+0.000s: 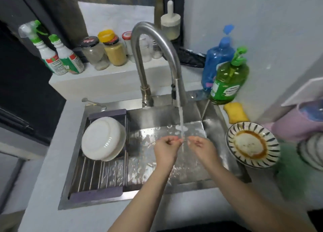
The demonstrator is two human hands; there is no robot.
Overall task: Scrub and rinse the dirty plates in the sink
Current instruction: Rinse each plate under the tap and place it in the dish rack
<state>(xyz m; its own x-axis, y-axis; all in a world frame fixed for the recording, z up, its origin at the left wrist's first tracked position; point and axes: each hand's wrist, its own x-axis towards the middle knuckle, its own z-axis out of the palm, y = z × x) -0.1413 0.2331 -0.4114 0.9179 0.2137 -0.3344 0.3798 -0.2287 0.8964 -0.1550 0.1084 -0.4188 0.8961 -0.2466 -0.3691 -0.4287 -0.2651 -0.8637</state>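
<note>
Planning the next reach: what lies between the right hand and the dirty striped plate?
Head view: only bare wet sink wall separates the right hand from the striped plate.

There is one view only, taken from the person's head. It looks forward and steeply down onto the sink (174, 162), which fills the middle of the picture. The lens is wide: straight edges bow toward the borders, and the bench (52, 188) curves away at the near left. The camera sits close, so both forearms enter from the near edge and reach to mid-frame. The tap (148, 45) rises toward the lens at centre. The far shelf (104, 78) with its jars lies at the top, the wall (262, 22) at far right. The right border is blurred.
</note>
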